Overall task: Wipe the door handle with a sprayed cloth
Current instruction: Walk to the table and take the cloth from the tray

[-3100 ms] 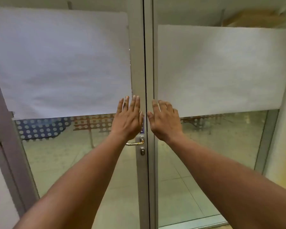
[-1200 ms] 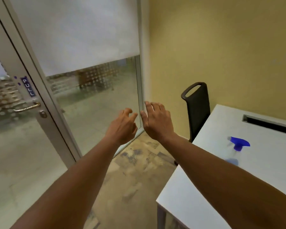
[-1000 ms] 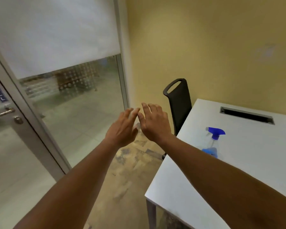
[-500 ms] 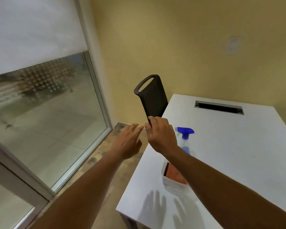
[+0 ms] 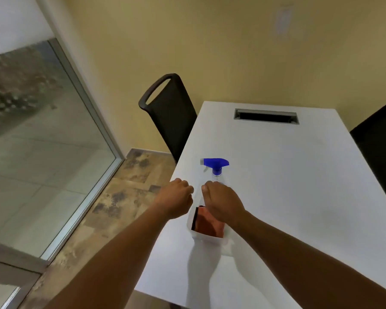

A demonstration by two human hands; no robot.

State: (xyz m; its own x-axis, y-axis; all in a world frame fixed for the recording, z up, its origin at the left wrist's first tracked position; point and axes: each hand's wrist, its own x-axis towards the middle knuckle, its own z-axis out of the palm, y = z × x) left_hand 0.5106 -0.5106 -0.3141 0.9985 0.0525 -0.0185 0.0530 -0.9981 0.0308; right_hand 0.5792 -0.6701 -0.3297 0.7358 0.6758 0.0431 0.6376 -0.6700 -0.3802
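A clear spray bottle with a blue trigger head (image 5: 214, 163) stands on the white table (image 5: 288, 186) near its left edge. Just in front of it is a clear container (image 5: 204, 237) holding an orange-brown cloth (image 5: 206, 221). My left hand (image 5: 176, 200) hovers over the table's left edge, fingers curled into a loose fist, holding nothing. My right hand (image 5: 221, 202) hovers above the container and hides the bottle's body, its fingers curled downward with nothing seen in them. The door handle is out of view.
A black chair (image 5: 168, 112) stands at the table's far left corner, and another dark chair (image 5: 379, 148) is at the right. The table has a cable slot (image 5: 265, 116) at the back. A glass panel (image 5: 31, 141) fills the left, with a yellow wall behind.
My view has swung right from the glass door and its handle to the table. Both hands left the door, moved over the bottle and container, and their fingers curled in.
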